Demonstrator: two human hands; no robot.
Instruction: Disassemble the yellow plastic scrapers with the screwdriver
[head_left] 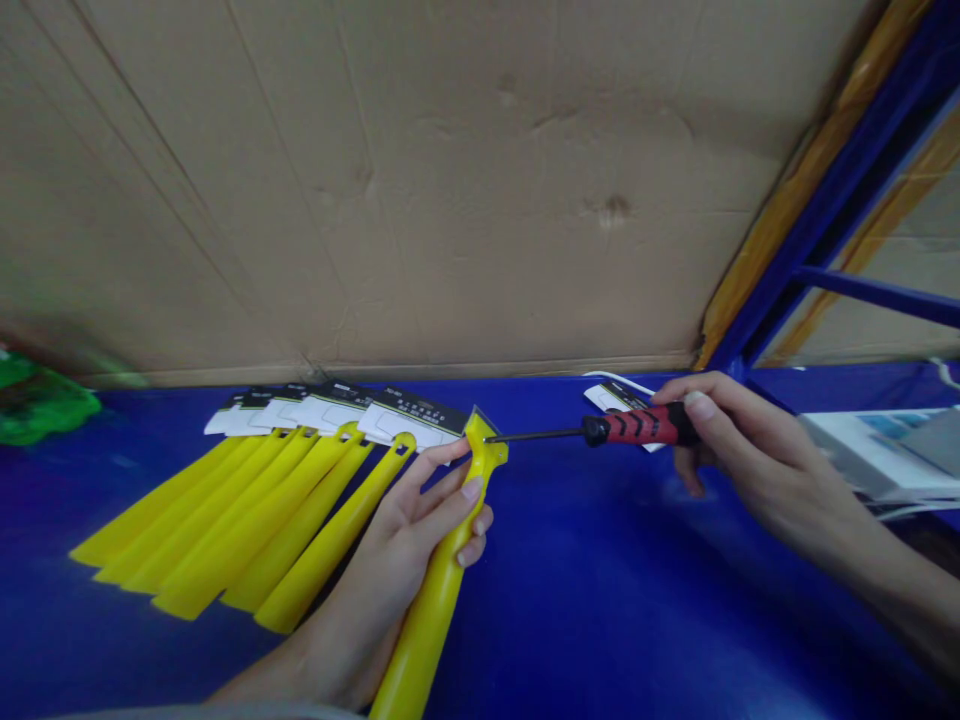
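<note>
A long yellow plastic tool (442,580) with a flared head lies in the grip of my left hand (420,540), fingers wrapped round its shaft just below the head. A thin edge shows along the head's top; its exact kind I cannot tell. From the right, my right hand (757,460) pinches the end of a red and black screwdriver (641,427). The screwdriver's shaft points left, level, and its tip meets the tool's head beside a small screw or hole. On the left, several similar yellow pieces (247,520) lie fanned out on the blue table (585,600).
Black and white cards (412,420) lie at the ends of the yellow pieces. Another card (619,397) sits behind the screwdriver. A cardboard wall (450,200) closes off the back. There is a green bag (37,400) at far left, a blue frame (817,200) and white box (870,455) right.
</note>
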